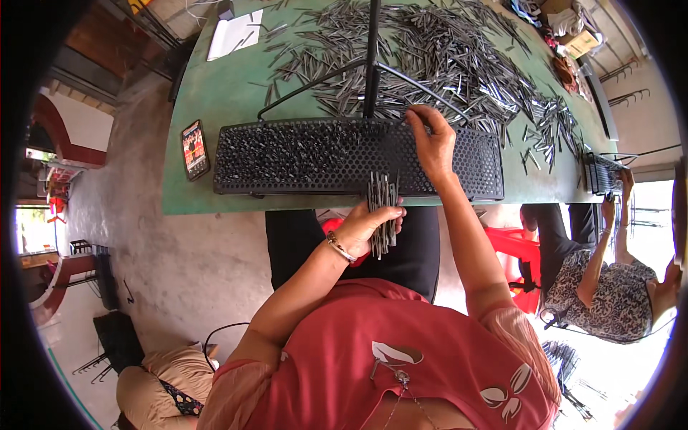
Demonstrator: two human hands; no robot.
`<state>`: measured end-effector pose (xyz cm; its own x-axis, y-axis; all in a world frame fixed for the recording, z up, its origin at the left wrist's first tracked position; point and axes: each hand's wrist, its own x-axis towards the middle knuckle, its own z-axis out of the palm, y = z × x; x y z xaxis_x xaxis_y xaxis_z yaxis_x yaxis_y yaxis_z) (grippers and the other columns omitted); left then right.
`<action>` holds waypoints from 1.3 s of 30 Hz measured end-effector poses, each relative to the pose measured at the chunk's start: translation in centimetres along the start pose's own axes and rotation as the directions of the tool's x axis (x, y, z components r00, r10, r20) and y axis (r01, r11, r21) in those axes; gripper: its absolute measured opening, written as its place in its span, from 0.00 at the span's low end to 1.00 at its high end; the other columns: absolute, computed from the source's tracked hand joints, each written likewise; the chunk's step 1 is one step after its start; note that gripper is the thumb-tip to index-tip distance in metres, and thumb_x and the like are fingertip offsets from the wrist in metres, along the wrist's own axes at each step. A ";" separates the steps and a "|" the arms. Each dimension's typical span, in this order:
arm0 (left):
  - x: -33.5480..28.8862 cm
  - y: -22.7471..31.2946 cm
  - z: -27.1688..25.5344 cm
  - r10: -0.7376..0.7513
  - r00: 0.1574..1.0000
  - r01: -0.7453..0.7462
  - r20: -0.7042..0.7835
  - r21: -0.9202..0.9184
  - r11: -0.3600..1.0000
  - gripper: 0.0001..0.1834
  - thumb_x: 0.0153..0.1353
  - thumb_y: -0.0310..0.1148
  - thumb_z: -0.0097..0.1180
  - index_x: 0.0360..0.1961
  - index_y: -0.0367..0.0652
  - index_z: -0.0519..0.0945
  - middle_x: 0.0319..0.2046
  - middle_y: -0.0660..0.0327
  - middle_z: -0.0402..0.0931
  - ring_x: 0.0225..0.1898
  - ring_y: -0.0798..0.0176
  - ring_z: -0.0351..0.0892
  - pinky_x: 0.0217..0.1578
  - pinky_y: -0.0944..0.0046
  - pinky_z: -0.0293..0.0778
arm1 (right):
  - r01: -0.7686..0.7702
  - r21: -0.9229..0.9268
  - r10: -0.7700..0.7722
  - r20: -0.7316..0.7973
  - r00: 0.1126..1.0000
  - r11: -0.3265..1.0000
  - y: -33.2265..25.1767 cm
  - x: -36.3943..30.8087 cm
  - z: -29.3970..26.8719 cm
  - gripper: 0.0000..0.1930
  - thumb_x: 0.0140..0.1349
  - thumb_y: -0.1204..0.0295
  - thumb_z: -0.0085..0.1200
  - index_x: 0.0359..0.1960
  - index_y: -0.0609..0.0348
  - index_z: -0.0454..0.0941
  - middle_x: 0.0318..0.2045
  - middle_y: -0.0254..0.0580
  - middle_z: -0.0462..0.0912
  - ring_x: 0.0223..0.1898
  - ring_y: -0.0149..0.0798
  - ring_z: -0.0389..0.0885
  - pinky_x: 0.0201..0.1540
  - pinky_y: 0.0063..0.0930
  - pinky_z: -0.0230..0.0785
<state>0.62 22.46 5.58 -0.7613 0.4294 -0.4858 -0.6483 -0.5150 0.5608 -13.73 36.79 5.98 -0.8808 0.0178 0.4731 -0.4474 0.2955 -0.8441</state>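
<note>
A long black perforated rack (pixel 469 163) lies along the near edge of the green table. Thin dark metal strips (pixel 287 152) stand upright in its holes, close together over the left part. My left hand (pixel 362 228), with bracelets at its wrist, is closed around a bundle of loose slim metal strips (pixel 382 215) in front of the rack. Over the right half of the rack is my right hand (pixel 433 143). Its thumb and forefinger are pressed together near the rack's far edge, and I cannot make out what is between them.
Many loose metal strips (pixel 444 50) are heaped on the green table (pixel 222 86). A black metal frame (pixel 371 79) rises behind the rack. A phone (pixel 194 150) lies left of it, and white paper (pixel 235 36) farther back. Another person (pixel 609 287) works at a similar rack (pixel 603 173) on the right.
</note>
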 end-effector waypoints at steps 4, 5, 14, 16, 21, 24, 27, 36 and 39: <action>0.0 -0.6 -0.5 0.003 1.000 -0.004 -0.009 -0.018 1.000 0.18 0.55 0.31 0.59 0.46 0.39 0.74 0.32 0.61 0.78 0.29 0.68 0.77 0.26 0.67 0.74 | 0.103 -0.161 -0.091 0.085 0.992 0.982 0.2 -0.1 -0.1 0.07 0.55 0.78 0.58 0.36 0.63 0.80 0.31 0.41 0.81 0.32 0.35 0.81 0.38 0.24 0.72; 0.0 -0.4 -0.7 0.001 1.000 -0.001 0.013 -0.003 1.000 0.18 0.55 0.30 0.58 0.47 0.39 0.73 0.32 0.61 0.77 0.29 0.68 0.77 0.27 0.67 0.74 | 0.176 -0.159 -0.157 0.125 0.980 0.971 0.3 0.0 -0.2 0.07 0.54 0.78 0.59 0.35 0.63 0.81 0.32 0.42 0.81 0.33 0.38 0.81 0.38 0.26 0.72; -0.9 -0.1 -0.4 0.009 0.999 -0.006 0.033 -0.081 0.997 0.18 0.56 0.27 0.57 0.48 0.37 0.72 0.34 0.59 0.77 0.32 0.66 0.78 0.34 0.65 0.77 | 0.090 -0.249 -0.042 0.192 0.981 0.964 -2.4 -0.3 -1.3 0.07 0.56 0.73 0.60 0.34 0.64 0.81 0.30 0.43 0.79 0.30 0.39 0.78 0.35 0.28 0.69; -0.7 0.3 -0.4 0.011 1.000 -0.009 0.026 -0.086 0.996 0.18 0.56 0.28 0.57 0.49 0.37 0.72 0.34 0.59 0.77 0.32 0.66 0.78 0.34 0.65 0.77 | -0.115 -0.244 0.200 0.358 0.912 0.963 -3.1 -0.8 -3.0 0.10 0.58 0.70 0.60 0.34 0.66 0.81 0.26 0.40 0.78 0.27 0.29 0.74 0.31 0.23 0.65; -0.5 0.7 0.0 0.065 0.992 -0.069 0.109 0.033 0.997 0.19 0.57 0.28 0.57 0.50 0.38 0.72 0.34 0.62 0.76 0.32 0.69 0.76 0.34 0.68 0.75 | -0.416 -0.032 0.366 0.540 0.758 0.909 -3.7 -2.8 -3.7 0.13 0.58 0.66 0.61 0.31 0.67 0.82 0.22 0.36 0.79 0.25 0.23 0.71 0.27 0.19 0.64; -0.4 0.3 0.1 0.105 0.990 -0.109 0.096 0.042 0.993 0.19 0.56 0.28 0.58 0.49 0.38 0.72 0.33 0.61 0.77 0.31 0.69 0.76 0.32 0.69 0.74 | -0.504 -0.023 0.424 0.575 0.700 0.863 -3.9 -3.0 -4.0 0.14 0.57 0.67 0.61 0.33 0.69 0.82 0.24 0.34 0.81 0.25 0.23 0.72 0.27 0.19 0.65; -0.2 0.2 0.1 0.123 0.989 -0.124 0.077 0.009 0.992 0.19 0.55 0.28 0.59 0.48 0.38 0.73 0.33 0.60 0.77 0.29 0.69 0.76 0.31 0.69 0.74 | -0.601 0.026 0.495 0.540 0.681 0.799 -4.8 -3.3 -4.2 0.12 0.58 0.69 0.60 0.34 0.70 0.82 0.24 0.33 0.80 0.25 0.23 0.71 0.29 0.17 0.64; 0.2 0.0 0.6 0.037 0.999 -0.035 0.030 -0.056 0.998 0.18 0.56 0.27 0.57 0.49 0.37 0.73 0.34 0.61 0.76 0.30 0.68 0.76 0.32 0.69 0.75 | -0.340 0.171 0.331 0.077 0.940 0.925 -3.2 -0.8 -3.6 0.11 0.59 0.72 0.59 0.40 0.68 0.80 0.29 0.36 0.82 0.27 0.23 0.75 0.31 0.17 0.68; 0.5 -0.5 0.4 0.014 1.000 -0.013 0.006 -0.051 0.999 0.16 0.57 0.27 0.56 0.47 0.37 0.74 0.35 0.61 0.77 0.31 0.67 0.77 0.34 0.68 0.76 | -0.149 -0.041 0.149 0.009 0.989 0.988 -1.1 0.6 -2.2 0.09 0.60 0.74 0.57 0.41 0.64 0.81 0.30 0.34 0.82 0.27 0.22 0.75 0.32 0.16 0.68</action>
<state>0.55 23.26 5.31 -0.7701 0.4271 -0.4739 -0.6369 -0.5577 0.5323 -13.41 38.62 7.78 -0.9391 0.0530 0.3395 -0.3047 0.3280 -0.8942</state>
